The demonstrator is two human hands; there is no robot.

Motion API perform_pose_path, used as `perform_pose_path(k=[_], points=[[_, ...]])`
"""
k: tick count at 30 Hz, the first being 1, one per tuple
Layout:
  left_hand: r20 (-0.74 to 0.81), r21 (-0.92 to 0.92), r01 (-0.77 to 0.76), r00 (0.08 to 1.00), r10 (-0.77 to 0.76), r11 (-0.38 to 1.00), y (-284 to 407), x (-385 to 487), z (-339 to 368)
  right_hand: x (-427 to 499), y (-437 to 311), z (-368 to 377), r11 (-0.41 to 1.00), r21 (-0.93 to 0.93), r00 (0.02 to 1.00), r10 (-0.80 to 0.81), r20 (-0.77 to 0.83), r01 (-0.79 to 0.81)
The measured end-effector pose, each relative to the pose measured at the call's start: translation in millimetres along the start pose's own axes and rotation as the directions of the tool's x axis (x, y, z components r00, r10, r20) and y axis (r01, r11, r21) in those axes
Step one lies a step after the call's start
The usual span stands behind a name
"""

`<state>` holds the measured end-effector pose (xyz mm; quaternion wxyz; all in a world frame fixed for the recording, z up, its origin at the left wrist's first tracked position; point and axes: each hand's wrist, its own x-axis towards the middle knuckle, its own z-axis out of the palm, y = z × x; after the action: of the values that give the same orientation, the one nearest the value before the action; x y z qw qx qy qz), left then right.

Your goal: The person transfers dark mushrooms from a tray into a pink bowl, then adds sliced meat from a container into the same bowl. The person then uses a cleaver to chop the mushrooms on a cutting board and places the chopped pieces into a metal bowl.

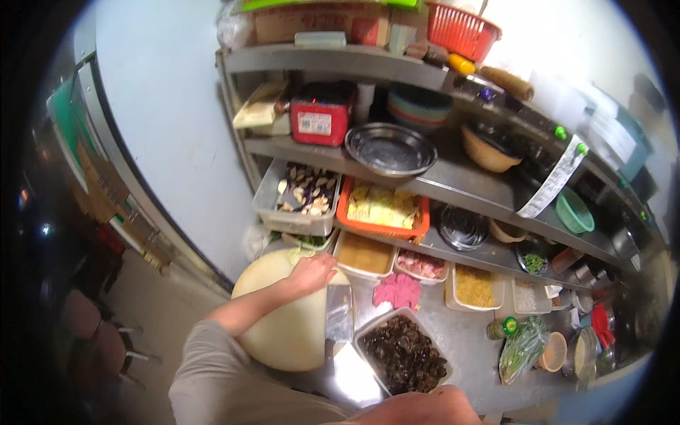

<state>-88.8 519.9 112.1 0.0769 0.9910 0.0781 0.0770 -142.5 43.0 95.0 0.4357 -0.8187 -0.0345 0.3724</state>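
Observation:
My left hand [313, 272] reaches over the far right edge of a thick round cutting board [276, 313]. Its fingers are bent and partly hidden, so I cannot tell whether they hold anything. Beside them on the board lies a little pale green chopped vegetable [298, 257]. A broad rectangular metal blade [339, 312], like a cleaver's, lies flat along the board's right edge. At the bottom rim, only a blurred part of my right hand or forearm [430, 408] shows, close to a white tub [449, 372] of dark, wet food pieces [404, 353].
Behind the board stand a tub of brownish liquid [366, 254], a tub of raw meat [422, 265] and a pink cloth [397, 290]. Yellow shreds [475, 286] fill another tub. Bagged greens [523, 348] lie rightward. A steel shelf [457, 191] overhangs the counter; a wall [170, 133] borders the left.

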Motion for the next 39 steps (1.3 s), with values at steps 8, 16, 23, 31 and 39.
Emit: perform_pose_path(k=[8,16,23,31,39], points=[[0.024,0.226,-0.341,0.938,0.345,0.913,59,133,-227,33,-26,66,0.892,-0.142,0.901,-0.433,0.008,0.430],[-0.061,-0.075,-0.395,0.918,0.391,0.916,35,173,-237,35,25,75,0.926,0.151,0.938,-0.337,-0.082,0.346],[-0.411,-0.305,-0.306,0.897,0.165,0.902,43,177,-240,55,16,90,0.961,0.091,0.964,-0.265,0.023,0.262],[-0.490,-0.499,-0.170,0.864,-0.115,0.850,76,-16,-269,89,-19,130,0.813,-0.008,0.780,-0.557,0.285,0.583],[-0.094,-0.133,0.346,0.929,-0.359,0.929,-35,-184,21,110,-35,207,0.662,-0.452,0.795,-0.564,0.224,0.598]])
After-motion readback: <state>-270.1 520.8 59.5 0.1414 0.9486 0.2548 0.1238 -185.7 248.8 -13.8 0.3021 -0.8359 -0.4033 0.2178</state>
